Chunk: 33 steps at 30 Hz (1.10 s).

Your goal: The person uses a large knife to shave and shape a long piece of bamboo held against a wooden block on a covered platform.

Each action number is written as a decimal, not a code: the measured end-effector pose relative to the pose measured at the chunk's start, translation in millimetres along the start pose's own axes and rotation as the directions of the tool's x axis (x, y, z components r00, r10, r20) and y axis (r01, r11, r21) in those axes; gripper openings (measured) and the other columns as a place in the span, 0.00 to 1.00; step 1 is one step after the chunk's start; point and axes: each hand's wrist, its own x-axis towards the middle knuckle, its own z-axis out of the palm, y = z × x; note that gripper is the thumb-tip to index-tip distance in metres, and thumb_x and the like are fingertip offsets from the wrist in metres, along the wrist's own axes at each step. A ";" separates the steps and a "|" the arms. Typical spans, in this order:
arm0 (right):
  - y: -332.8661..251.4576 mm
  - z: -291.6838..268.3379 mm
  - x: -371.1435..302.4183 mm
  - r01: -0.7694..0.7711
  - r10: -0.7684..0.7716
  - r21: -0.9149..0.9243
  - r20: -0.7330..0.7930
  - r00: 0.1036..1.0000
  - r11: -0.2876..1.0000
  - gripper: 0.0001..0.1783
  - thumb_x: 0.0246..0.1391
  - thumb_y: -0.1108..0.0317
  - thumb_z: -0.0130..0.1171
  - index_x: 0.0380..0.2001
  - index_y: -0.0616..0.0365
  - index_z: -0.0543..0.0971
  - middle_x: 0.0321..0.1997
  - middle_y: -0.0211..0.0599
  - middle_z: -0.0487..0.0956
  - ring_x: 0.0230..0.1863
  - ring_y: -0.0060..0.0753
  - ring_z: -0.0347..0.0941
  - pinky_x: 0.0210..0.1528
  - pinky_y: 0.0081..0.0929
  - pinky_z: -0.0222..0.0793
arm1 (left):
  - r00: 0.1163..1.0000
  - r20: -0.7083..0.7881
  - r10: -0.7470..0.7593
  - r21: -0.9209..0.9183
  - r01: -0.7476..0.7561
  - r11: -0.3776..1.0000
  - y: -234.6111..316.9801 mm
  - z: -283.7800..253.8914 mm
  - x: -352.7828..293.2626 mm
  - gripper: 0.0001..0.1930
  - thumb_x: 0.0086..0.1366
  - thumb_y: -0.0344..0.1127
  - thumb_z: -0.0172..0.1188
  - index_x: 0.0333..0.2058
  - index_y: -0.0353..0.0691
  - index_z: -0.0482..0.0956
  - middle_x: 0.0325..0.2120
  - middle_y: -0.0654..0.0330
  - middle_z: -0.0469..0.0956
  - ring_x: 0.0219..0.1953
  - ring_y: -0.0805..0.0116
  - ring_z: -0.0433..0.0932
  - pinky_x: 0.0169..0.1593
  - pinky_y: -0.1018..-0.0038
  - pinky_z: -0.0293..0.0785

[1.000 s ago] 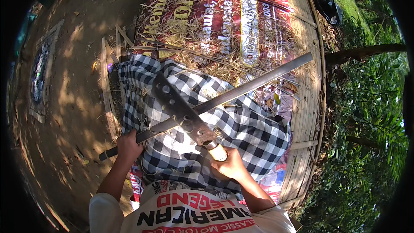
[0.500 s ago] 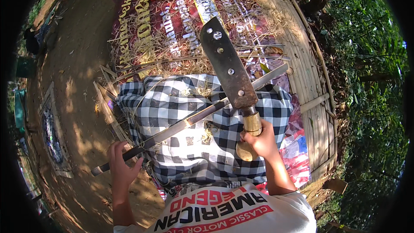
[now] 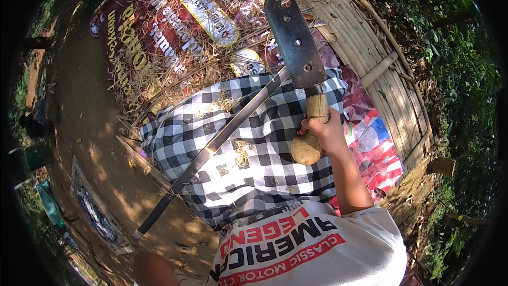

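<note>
My right hand is wrapped round the wooden handle of a broad machete. Its dark blade, with several round rivets or holes, points up and away. A long, dark bamboo strip lies slantwise across the checked black-and-white cloth over my lap. The strip's far end passes under or beside the blade; whether they touch I cannot tell. Its near end juts past the cloth at the lower left. Only a bent part of my left arm shows at the lower edge, and that hand is out of the picture.
Ahead lies a dark red printed banner strewn with thin shavings. A bamboo-slat platform runs along the right, with greenery beyond it. Bare ground and a framed panel are on the left.
My left hand has left the bamboo strip's near end and dropped out of view. The machete is raised farther away in my right hand. The strip now slants more steeply, and the view has turned.
</note>
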 end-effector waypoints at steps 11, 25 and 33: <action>-6.1 4.7 5.1 -0.055 0.047 0.075 0.102 0.994 0.996 0.11 0.42 0.77 0.60 0.31 0.68 0.74 0.24 0.37 0.76 0.24 0.31 0.76 0.29 0.29 0.73 | -0.427 0.315 -0.848 0.682 0.723 -0.112 32.0 14.0 -187.2 0.26 0.48 0.35 0.71 0.47 0.39 0.72 0.52 0.51 0.69 0.53 0.49 0.69 0.54 0.55 0.66; -19.9 -5.1 -1.1 0.000 0.006 -0.119 0.051 0.999 0.993 0.11 0.42 0.76 0.61 0.32 0.67 0.73 0.26 0.36 0.76 0.25 0.27 0.75 0.31 0.27 0.73 | -0.852 0.321 -0.413 0.400 0.518 -0.756 99.1 -58.4 -275.5 0.11 0.53 0.35 0.71 0.25 0.33 0.81 0.15 0.63 0.77 0.18 0.79 0.71 0.23 0.76 0.66; -35.0 39.9 -25.1 0.385 -0.252 -0.461 0.324 0.912 0.799 0.13 0.44 0.75 0.65 0.33 0.64 0.73 0.23 0.41 0.77 0.24 0.32 0.74 0.31 0.28 0.70 | -0.859 0.485 -0.164 0.409 0.389 -0.826 125.6 -59.3 -295.9 0.13 0.64 0.40 0.61 0.25 0.37 0.78 0.17 0.69 0.73 0.20 0.80 0.69 0.24 0.78 0.65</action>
